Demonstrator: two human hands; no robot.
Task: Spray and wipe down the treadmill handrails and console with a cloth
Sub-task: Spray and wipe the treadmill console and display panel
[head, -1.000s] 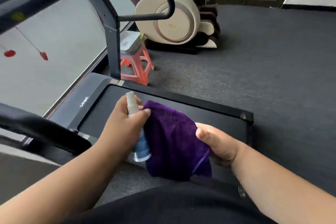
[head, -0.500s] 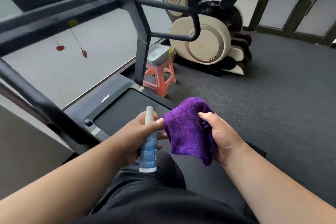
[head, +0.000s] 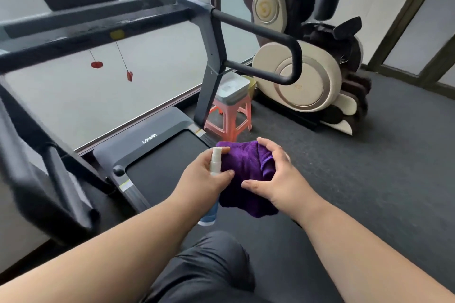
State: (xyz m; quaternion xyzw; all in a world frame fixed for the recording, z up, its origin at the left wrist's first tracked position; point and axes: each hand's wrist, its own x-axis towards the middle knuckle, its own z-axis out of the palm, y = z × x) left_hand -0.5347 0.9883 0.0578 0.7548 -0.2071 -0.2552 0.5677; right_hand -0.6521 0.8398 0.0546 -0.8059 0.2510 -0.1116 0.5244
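Note:
My left hand (head: 204, 174) grips a small spray bottle (head: 214, 162) with a white nozzle and blue base, held upright over the treadmill belt (head: 157, 170). Its nozzle sits against a bunched purple cloth (head: 243, 170). My right hand (head: 278, 177) holds that cloth from the right side, fingers spread over it. The dark console bar (head: 98, 22) runs across the upper left. The right handrail (head: 261, 34) loops out to the right above my hands. The left handrail (head: 32, 140) slants down at the left edge, blurred.
A pink plastic stool (head: 231, 115) carrying a grey-lidded box stands just beyond the treadmill's right upright. A cream and brown massage chair (head: 302, 74) lies folded behind it. Two red safety clips (head: 97, 64) hang from the console. Grey carpet (head: 369, 167) spreads to the right.
My view has tilted up, bringing the console and right handrail into sight. Both hands rose; my right hand shifted its grip over the cloth, which now presses against the bottle nozzle.

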